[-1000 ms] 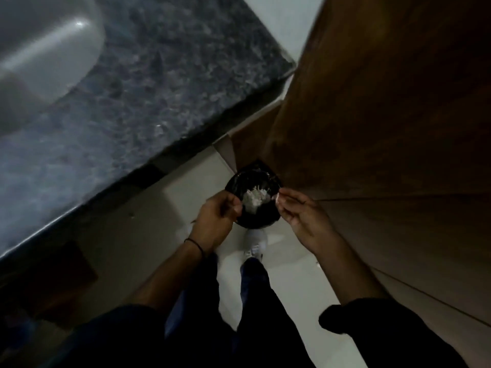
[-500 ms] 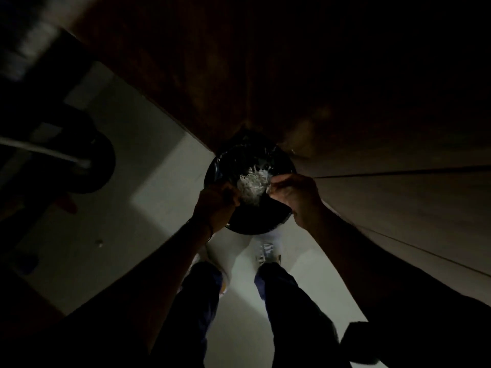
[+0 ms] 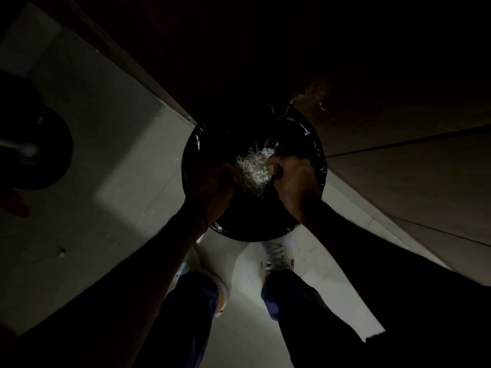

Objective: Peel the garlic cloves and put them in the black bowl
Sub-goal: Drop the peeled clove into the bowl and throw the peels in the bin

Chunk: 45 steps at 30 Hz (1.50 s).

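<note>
Dim room: pale tiled floor (image 3: 106, 155), brown wooden cabinet panels (image 3: 398, 181) at right. On the floor, a round bin lined with black plastic bag (image 3: 316, 144) holds a heap of pale papery garlic skins (image 3: 252, 168). 2 hands hover over it: left hand (image 3: 212, 187) too dark to tell its grip; right hand (image 3: 295, 184) curled, contents unclear

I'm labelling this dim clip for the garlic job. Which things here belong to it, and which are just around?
In the job: left hand; right hand; pale shreds between them, likely garlic skins; black-lined round container beneath.

Just around: white shoes; tiled floor; wooden panel; dark round object at the left.
</note>
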{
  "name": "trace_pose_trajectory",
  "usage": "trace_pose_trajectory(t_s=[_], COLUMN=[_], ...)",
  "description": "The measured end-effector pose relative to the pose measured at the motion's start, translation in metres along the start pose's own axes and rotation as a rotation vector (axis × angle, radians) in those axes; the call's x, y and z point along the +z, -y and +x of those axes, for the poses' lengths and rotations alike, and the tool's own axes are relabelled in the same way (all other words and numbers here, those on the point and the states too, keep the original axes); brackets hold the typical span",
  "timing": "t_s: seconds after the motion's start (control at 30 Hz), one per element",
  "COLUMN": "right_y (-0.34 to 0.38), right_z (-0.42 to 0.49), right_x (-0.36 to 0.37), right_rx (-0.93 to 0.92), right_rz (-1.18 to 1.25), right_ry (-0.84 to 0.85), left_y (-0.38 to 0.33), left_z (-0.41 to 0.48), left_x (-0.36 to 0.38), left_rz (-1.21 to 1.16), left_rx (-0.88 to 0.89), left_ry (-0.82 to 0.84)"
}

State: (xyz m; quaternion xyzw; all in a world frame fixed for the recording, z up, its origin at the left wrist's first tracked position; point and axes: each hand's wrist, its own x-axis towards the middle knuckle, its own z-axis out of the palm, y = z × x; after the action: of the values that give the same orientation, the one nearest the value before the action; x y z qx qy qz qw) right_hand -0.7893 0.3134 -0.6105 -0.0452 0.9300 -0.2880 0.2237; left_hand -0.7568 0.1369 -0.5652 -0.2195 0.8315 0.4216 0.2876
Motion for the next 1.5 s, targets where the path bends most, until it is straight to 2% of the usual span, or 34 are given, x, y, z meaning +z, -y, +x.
trace_pose_trajectory(t_s=[0.27,0.43,0.5,0.63,0.87,1.0,1.1,1.3,1.5], right_y=[0.018,0.028,0.031,0.042,0.075,0.112,0.151,0.252,0.375], right_z=[-0.006,-0.018,-0.020,-0.038,-0.094,-0.153,-0.206,-0.323,-0.441], right_x=[-0.014,-0.023,-0.028,-0.048,-0.105,-0.142,-0.169,-0.215,-0.233], right_rx=[0.043,0.031,0.039,0.055,0.036,-0.120,-0.176,-0.378,-0.619], right_rz=[-0.008,-0.053,-0.037,0.005,0.034,0.093,0.076,0.124,0.113], right_ry=[0.046,0.160,0.138,0.170,0.186,0.095,0.183,0.249,0.345], left_y=[-0.011,-0.024,-0.036,-0.051,-0.061,-0.068,-0.075,-0.065,-0.032], left_z=[-0.016,-0.032,-0.041,-0.064,-0.125,-0.196,-0.272,-0.451,-0.624], left_x=[-0.010,-0.019,-0.022,-0.030,-0.048,-0.062,-0.083,-0.140,-0.178], left_rz=[-0.202,-0.282,-0.265,-0.234,-0.251,-0.173,-0.120,-0.006,-0.052], left_rx=[0.002,-0.118,-0.103,-0.017,0.042,0.061,0.073,0.100,0.006], left_ry=[0.002,-0.137,-0.142,-0.046,-0.175,-0.266,-0.335,-0.437,-0.731])
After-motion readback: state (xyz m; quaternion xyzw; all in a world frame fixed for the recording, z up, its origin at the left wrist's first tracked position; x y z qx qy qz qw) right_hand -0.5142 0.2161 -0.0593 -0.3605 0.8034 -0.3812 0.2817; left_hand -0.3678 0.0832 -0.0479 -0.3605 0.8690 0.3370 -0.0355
